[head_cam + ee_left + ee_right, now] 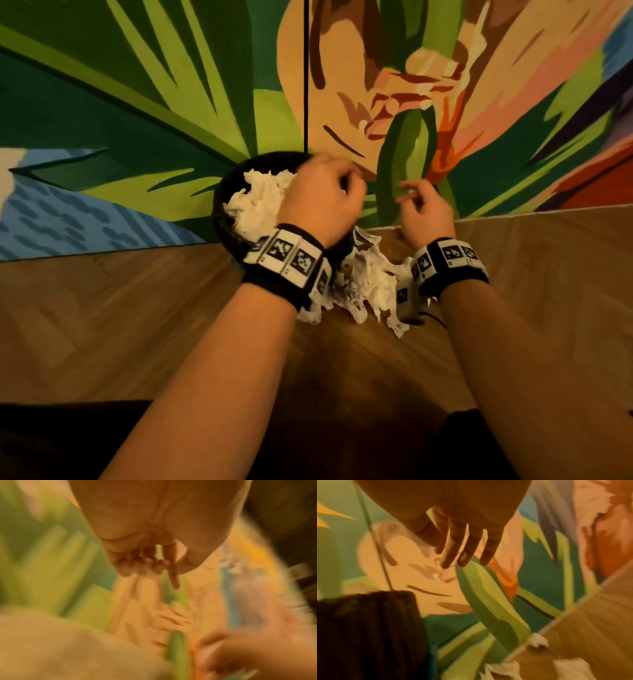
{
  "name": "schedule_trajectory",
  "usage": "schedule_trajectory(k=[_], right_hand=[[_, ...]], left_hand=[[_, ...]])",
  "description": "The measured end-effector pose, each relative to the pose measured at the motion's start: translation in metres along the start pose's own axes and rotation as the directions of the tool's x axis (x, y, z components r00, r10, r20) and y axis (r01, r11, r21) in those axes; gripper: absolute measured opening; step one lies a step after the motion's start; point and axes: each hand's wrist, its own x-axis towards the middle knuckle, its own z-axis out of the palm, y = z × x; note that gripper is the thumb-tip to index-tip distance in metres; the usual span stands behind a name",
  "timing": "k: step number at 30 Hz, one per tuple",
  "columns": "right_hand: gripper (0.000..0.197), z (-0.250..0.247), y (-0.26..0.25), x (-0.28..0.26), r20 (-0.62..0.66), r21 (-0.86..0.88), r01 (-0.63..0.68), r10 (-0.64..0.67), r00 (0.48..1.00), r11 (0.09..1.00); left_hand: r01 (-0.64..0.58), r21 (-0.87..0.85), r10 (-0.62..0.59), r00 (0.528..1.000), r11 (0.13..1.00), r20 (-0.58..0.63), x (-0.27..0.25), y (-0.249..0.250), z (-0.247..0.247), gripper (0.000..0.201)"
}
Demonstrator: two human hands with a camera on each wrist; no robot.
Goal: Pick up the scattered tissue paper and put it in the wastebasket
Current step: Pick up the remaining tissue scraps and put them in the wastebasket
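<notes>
A dark wastebasket (219,205) stands against the painted wall, heaped with white tissue (260,202). My left hand (346,185) hovers over its right side with the fingers curled in; the blurred left wrist view shows that hand (145,566) with no tissue clearly in it. My right hand (407,193) hangs just right of the basket, fingers loosely spread and empty, as the right wrist view of the hand (462,555) confirms. A pile of torn tissue (370,281) lies on the floor between my wrists, beside the basket (368,628). More scraps (571,668) lie near the wall.
The colourful mural wall (154,102) rises right behind the basket, with a thin black line (306,68) running down it. Wooden herringbone floor (137,308) spreads left and right of the pile. Dark shapes (68,445) fill the bottom edge.
</notes>
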Motion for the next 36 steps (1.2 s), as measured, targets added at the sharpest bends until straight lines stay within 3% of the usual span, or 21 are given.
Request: schedule_trajectory(k=[2,4,6,8,10,11,13,15,17,20,25,27,29,33,36], right_hand=[[0.022,0.0,0.037,-0.007,-0.016,-0.032,-0.156,0.155,0.988,0.987],[0.02,0.006,0.078,-0.024,0.038,-0.092,-0.305,0.309,0.95,0.948],[0.017,0.015,0.113,-0.05,0.113,-0.236,-0.394,0.428,0.897,0.888],[0.022,0.023,0.142,-0.08,0.213,-0.38,-0.409,0.509,0.834,0.829],[0.033,0.029,0.16,-0.107,0.369,-0.523,-0.345,0.572,0.732,0.779],[0.036,0.03,0.167,-0.117,0.428,-0.57,-0.318,0.604,0.672,0.758],[0.04,0.031,0.177,-0.131,0.495,-0.601,-0.297,0.637,0.59,0.742],[0.043,0.031,0.179,-0.137,0.548,-0.607,-0.25,0.625,0.556,0.754],[0.033,0.033,0.176,-0.138,0.551,-0.594,-0.257,0.619,0.56,0.762],[0.012,0.037,0.169,-0.137,0.507,-0.521,-0.384,0.638,0.579,0.762],[0.04,0.046,0.155,-0.134,0.512,-0.294,-0.628,0.673,0.533,0.721],[0.038,0.045,0.153,-0.13,0.463,-0.175,-0.744,0.721,0.515,0.645],[0.035,0.042,0.154,-0.128,0.395,-0.05,-0.834,0.778,0.489,0.549],[0.043,0.037,0.163,-0.126,0.295,-0.23,-0.728,0.759,0.58,0.646],[0.034,0.04,0.169,-0.13,0.329,-0.322,-0.663,0.736,0.591,0.676]], left_hand=[[-0.045,-0.061,0.055,0.983,0.997,0.178,-0.015,0.022,0.027,0.02],[-0.069,0.005,0.061,0.917,0.998,0.395,-0.04,0.03,0.061,0.019],[-0.078,0.112,-0.002,0.812,0.991,0.583,-0.07,0.02,0.095,0.021],[-0.02,0.235,-0.161,0.67,0.972,0.725,-0.099,-0.007,0.121,0.022],[0.017,0.366,-0.319,0.528,0.931,0.787,-0.126,-0.045,0.137,0.042],[0.044,0.42,-0.387,0.485,0.906,0.784,-0.137,-0.065,0.142,0.051],[0.142,0.504,-0.511,0.436,0.852,0.74,-0.153,-0.1,0.146,0.064],[0.223,0.545,-0.586,0.398,0.808,0.706,-0.163,-0.126,0.148,0.067],[0.25,0.559,-0.611,0.392,0.79,0.688,-0.167,-0.139,0.151,0.066],[0.271,0.532,-0.594,0.457,0.802,0.663,-0.166,-0.145,0.159,0.055],[0.351,0.497,-0.609,0.461,0.793,0.646,-0.164,-0.146,0.166,0.054],[0.422,0.432,-0.599,0.457,0.797,0.658,-0.169,-0.145,0.167,0.054],[0.416,0.368,-0.543,0.472,0.832,0.695,-0.175,-0.141,0.169,0.048],[0.298,0.282,-0.405,0.547,0.912,0.733,-0.177,-0.127,0.178,0.033],[0.215,0.208,-0.295,0.571,0.954,0.766,-0.168,-0.116,0.193,0.061]])
